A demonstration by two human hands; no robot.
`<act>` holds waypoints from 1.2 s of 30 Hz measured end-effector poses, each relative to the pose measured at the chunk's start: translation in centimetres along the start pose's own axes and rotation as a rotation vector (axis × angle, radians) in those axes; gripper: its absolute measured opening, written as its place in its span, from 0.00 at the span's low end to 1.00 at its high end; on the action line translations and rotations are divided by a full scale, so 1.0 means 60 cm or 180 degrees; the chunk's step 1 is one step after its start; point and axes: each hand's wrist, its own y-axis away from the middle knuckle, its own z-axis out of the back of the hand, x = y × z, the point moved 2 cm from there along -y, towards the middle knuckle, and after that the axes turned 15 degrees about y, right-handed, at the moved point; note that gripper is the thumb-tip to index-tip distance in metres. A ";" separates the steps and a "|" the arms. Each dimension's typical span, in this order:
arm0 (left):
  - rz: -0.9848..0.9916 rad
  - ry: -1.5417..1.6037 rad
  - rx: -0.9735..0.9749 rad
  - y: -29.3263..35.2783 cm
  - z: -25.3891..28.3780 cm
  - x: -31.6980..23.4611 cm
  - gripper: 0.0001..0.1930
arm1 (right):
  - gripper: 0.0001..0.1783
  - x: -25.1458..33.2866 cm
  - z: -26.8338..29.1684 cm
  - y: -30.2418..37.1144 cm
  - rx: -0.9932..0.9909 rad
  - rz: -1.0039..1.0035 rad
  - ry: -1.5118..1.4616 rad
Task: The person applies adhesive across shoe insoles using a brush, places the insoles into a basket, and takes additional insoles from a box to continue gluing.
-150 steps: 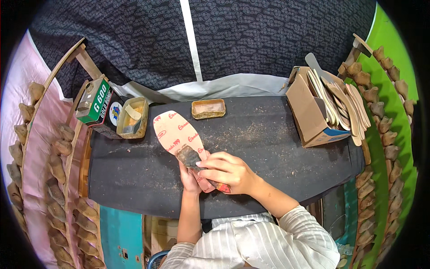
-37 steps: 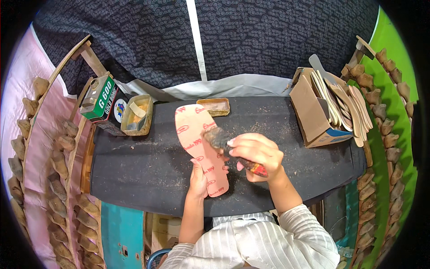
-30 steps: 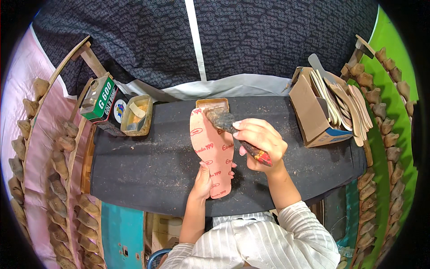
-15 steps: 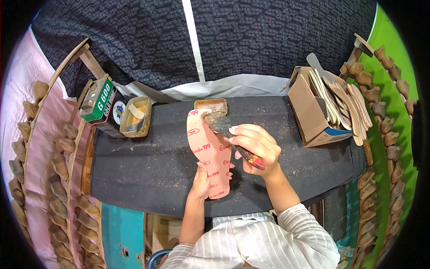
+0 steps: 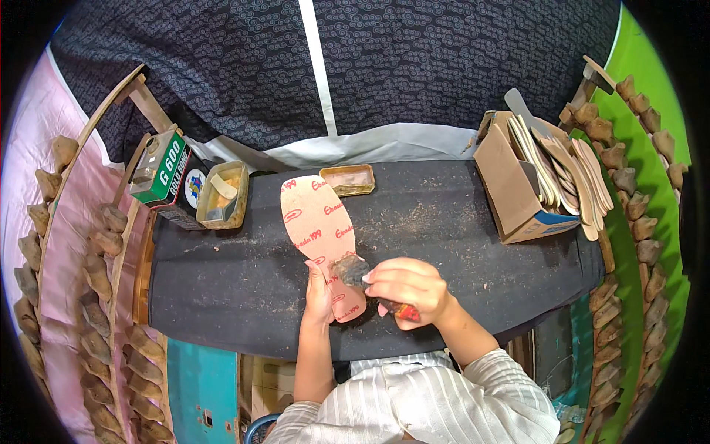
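Pinched along its near left side by my left hand [image 5: 319, 294], a pinkish shoe insole [image 5: 314, 214] with red print lies slanted above the dark tabletop, its wide end pointing away from me. My right hand [image 5: 410, 288] grips a brush by its red and black handle. The dark, worn bristles of the brush [image 5: 350, 271] rest on the insole's narrow waist, near my left thumb. My left fingertips are hidden beneath the insole.
A shallow rectangular tray [image 5: 347, 180] sits beyond the insole. At the left stand a green and black metal can [image 5: 166, 177] and a plastic tub [image 5: 224, 222] with a spatula. A cardboard box [image 5: 510, 200] of sole-shaped pieces is at the right. Racks of shoe lasts [image 5: 96, 274] flank the table.
The brush has moved from the insole's wide far end toward me, down to its waist. The insole's far end has swung left, uncovering the tray.
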 end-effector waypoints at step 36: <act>-0.0387 -0.0338 -0.0187 0.001 -0.028 -0.012 0.38 | 0.10 -0.028 -0.023 -0.039 -0.0939 -0.0535 0.0854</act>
